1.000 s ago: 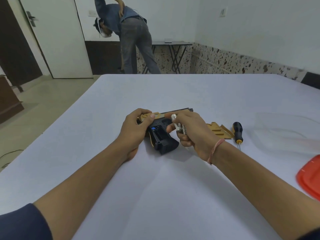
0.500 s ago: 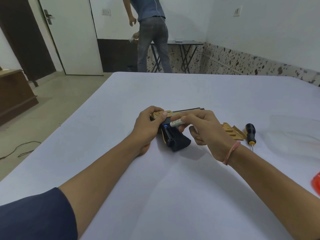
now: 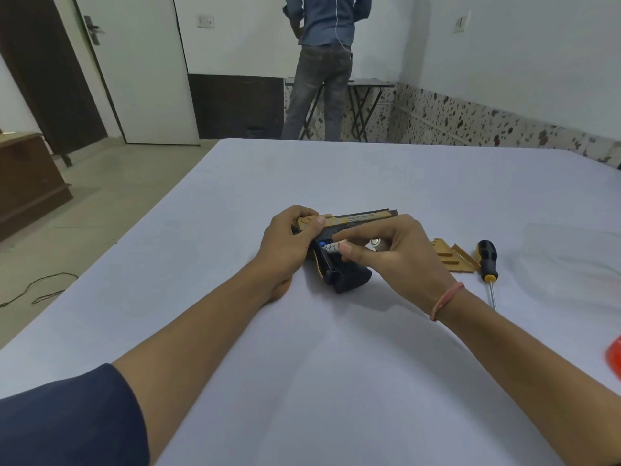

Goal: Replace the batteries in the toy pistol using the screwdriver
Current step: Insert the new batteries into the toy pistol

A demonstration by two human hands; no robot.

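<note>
The gold and black toy pistol [image 3: 359, 219] lies on its side on the white table [image 3: 336, 348], grip pointing toward me with its battery bay uncovered. My left hand [image 3: 289, 243] pinches the rear of the pistol and holds it down. My right hand [image 3: 393, 253] grips a white battery [image 3: 332, 247] between thumb and forefinger, lying across the open bay beside a blue-ended cell. A second battery's metal end [image 3: 374, 242] shows inside my right palm. The gold battery cover [image 3: 450, 255] lies to the right, next to the black and yellow screwdriver [image 3: 488, 260].
A red container's edge [image 3: 613, 356] shows at the right border of the table. A person stands at a small folding table [image 3: 366, 85] against the far wall. The table's left edge drops to the floor, where a cable [image 3: 37, 290] lies.
My right hand has lowered the battery from above the grip down into the open bay, turning it level. The person behind has straightened up and turned toward the far table.
</note>
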